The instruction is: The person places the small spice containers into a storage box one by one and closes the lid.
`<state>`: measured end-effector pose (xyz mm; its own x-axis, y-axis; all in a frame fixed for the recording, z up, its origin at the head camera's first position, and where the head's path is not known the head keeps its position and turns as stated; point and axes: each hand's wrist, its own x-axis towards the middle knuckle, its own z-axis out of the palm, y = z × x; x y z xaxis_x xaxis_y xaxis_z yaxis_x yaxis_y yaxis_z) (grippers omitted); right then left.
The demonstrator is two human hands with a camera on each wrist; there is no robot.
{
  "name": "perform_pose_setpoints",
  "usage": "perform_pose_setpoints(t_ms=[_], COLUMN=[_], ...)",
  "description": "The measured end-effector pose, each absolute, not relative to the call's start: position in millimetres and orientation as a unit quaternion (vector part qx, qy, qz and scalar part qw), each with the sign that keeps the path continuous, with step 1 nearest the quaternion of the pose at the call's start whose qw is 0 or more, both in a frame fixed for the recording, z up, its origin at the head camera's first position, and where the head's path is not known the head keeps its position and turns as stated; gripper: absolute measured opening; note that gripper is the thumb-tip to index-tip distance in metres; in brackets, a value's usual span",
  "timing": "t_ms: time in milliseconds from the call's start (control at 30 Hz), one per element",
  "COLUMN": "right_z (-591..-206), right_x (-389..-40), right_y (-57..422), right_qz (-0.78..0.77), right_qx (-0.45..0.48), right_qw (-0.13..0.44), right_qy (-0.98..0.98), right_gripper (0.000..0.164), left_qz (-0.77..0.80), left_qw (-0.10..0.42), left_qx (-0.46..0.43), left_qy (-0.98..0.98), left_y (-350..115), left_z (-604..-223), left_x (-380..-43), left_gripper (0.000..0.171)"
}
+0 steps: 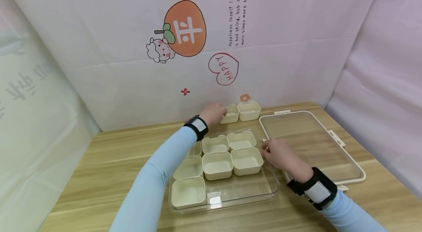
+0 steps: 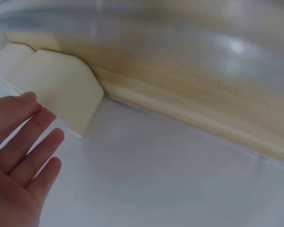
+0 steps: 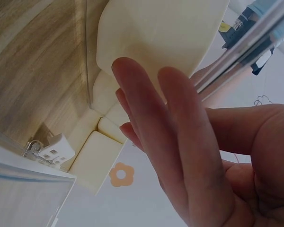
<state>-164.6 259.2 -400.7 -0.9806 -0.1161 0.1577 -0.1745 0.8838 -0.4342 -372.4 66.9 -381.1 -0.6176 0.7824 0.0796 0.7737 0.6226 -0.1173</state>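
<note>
In the head view my left hand (image 1: 213, 113) reaches to the back of the table, at a small cream box (image 1: 231, 114). Its thumb and index finger pinch that box's rim in the left wrist view, while the other fingers (image 2: 46, 144) spread loosely. A clear tray (image 1: 230, 196) in front holds several matching cream boxes (image 1: 217, 166) in rows. My right hand (image 1: 280, 156) hangs by the tray's right rim, with nothing visible in its grasp. Its fingers (image 3: 146, 109) extend loosely beside the tray wall in the right wrist view.
Another cream box (image 1: 249, 111) stands against the back curtain (image 1: 270, 60), touching the pinched one. To the right lies a clear lid (image 1: 306, 144) with a white frame and side clips. The wooden table (image 1: 115, 162) runs up to the curtain.
</note>
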Motion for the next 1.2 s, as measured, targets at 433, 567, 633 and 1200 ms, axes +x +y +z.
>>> perform_pose_setpoints(t_ms=[433,567,633,1200], right_z=[-402,-403,-402,-400], right_x=[-165,-165,-164,-163], right_y=[257,257,257,257], right_qz=[0.228,0.227,0.227,0.218], right_qx=[0.071,0.073,0.076,0.083], right_qw=[0.064,0.067,0.072,0.084], right_qy=[-0.969,-0.969,-0.968,-0.969], right_gripper=[0.009,0.009,0.009,0.009], left_qz=[0.050,0.057,0.065,0.093], left_qw=[0.049,0.045,0.046,0.044], left_qx=[-0.413,-0.408,-0.406,-0.409], left_qy=[-0.908,-0.910,-0.910,-0.907], left_y=[70,73,74,80], left_z=[-385,-385,-385,-376], left_x=[-377,-378,-379,-379], left_gripper=[0.018,0.018,0.018,0.035])
